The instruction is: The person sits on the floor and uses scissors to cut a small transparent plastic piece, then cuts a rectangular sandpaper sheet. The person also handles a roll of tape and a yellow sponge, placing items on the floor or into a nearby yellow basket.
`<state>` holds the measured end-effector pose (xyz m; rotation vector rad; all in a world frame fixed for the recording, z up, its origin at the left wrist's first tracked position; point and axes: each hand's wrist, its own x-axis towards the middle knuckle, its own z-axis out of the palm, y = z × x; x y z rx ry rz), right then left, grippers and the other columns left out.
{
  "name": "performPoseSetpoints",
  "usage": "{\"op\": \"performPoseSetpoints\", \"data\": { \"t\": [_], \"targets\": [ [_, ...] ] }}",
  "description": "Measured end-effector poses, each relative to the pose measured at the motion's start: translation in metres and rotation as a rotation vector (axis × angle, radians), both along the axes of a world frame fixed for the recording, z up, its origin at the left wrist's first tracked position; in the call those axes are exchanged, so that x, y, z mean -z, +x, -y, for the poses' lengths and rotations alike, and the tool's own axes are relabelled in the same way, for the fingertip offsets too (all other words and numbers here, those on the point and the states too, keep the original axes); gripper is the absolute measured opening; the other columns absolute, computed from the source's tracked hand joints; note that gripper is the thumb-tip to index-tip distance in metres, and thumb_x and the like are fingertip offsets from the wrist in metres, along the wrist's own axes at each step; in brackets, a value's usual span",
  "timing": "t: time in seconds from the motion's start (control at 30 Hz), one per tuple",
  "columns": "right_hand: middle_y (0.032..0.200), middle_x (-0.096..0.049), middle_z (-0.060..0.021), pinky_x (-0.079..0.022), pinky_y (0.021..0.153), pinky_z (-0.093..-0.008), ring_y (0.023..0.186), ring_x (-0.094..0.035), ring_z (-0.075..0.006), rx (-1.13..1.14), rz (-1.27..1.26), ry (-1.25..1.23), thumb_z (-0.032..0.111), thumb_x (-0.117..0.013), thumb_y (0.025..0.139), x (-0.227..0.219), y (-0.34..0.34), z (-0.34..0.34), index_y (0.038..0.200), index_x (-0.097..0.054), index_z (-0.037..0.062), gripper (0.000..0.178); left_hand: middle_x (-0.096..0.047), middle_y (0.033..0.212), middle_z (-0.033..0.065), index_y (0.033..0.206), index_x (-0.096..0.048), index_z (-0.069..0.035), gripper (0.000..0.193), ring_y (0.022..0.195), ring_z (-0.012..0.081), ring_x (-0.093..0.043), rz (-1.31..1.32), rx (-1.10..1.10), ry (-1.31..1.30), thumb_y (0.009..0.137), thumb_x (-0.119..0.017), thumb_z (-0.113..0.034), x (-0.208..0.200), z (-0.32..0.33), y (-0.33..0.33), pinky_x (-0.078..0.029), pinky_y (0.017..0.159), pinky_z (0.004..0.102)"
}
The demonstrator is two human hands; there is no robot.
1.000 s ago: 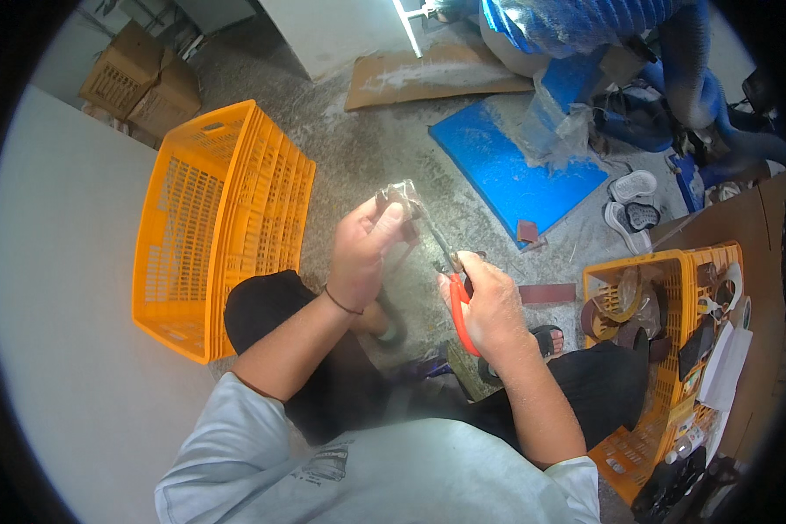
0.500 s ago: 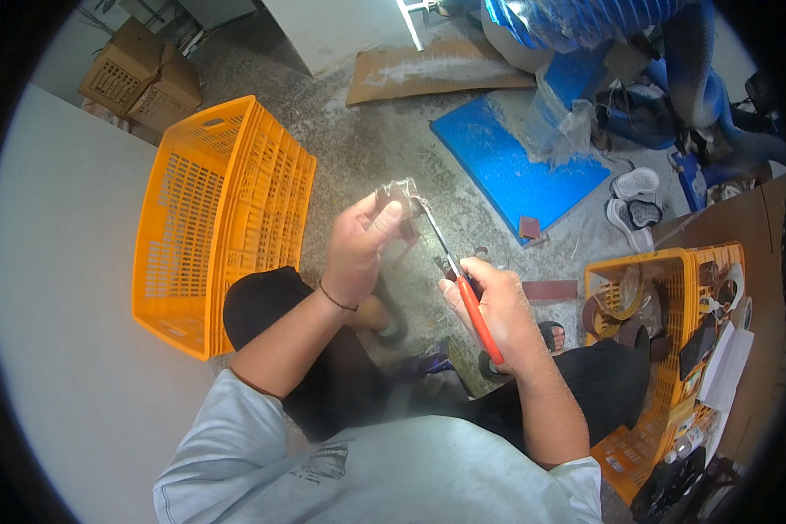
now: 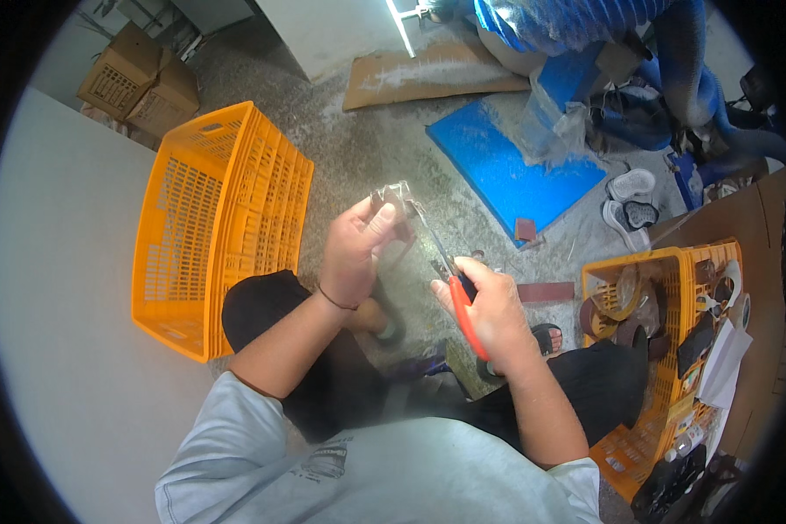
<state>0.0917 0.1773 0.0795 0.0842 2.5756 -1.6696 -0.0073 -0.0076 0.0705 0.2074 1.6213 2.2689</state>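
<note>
My left hand (image 3: 351, 253) is closed around a small, partly see-through brownish piece (image 3: 393, 201) with bright edges, its thumb pressed on the near face. What exactly this piece is, I cannot make out. Long slender-nosed pliers (image 3: 468, 319) with red handles lie in the grip of my right hand (image 3: 500, 313). Their tip points up and left to the right edge of the piece; whether the jaws bite on it is too small to tell. Both hands are held in front of me above the floor.
Stacked yellow crates (image 3: 262, 210) stand on the left. On the right, another yellow crate (image 3: 642, 262) holds rolls of brown abrasive strip. A blue board (image 3: 515, 175) lies on the floor ahead, near white shoes (image 3: 629, 214) and flattened cardboard (image 3: 437, 77). A dark red strip (image 3: 546, 292) lies beyond my right hand.
My right hand and the pliers have shifted slightly left, and the handles appear tilted a little differently. The left hand keeps its hold on the piece and has barely moved.
</note>
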Motion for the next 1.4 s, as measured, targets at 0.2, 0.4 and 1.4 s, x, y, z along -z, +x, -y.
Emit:
{"op": "performPoseSetpoints", "data": {
  "t": [0.2,0.4,1.4],
  "targets": [
    [0.082,-0.063,-0.0220,-0.050,0.067,-0.0456,0.077,-0.064,-0.0413,0.049,-0.116,0.221,0.017,-0.071,0.088,0.006,-0.001,0.008,0.110,-0.060,0.0011,0.029,-0.069,0.095,0.0036,0.116,-0.063,0.001,0.031,0.086,0.0119,-0.063,-0.087,-0.079,-0.061,0.100,-0.061,-0.025,0.002,-0.004,0.003,-0.051,0.082,0.0277],
    [0.084,-0.064,-0.0233,-0.050,0.069,-0.0466,0.078,-0.065,-0.0423,0.046,-0.149,0.366,0.015,-0.069,0.088,0.005,0.000,0.008,0.111,-0.060,0.0006,0.028,-0.068,0.094,0.0042,0.112,-0.064,0.000,0.029,0.085,0.0119,-0.063,-0.072,-0.091,-0.053,0.100,-0.061,-0.026,0.000,-0.001,0.001,-0.051,0.081,0.0275],
    [0.086,-0.066,-0.0217,-0.051,0.066,-0.0457,0.078,-0.065,-0.0416,0.136,-0.239,0.293,0.013,-0.072,0.084,0.007,0.003,0.011,0.112,-0.062,0.0027,0.032,-0.063,0.114,0.0071,0.126,-0.056,0.001,0.032,0.105,0.0160,-0.061,0.101,0.020,0.231,0.100,-0.060,-0.017,0.005,-0.012,-0.003,-0.049,0.094,0.0344]
  ]
}}
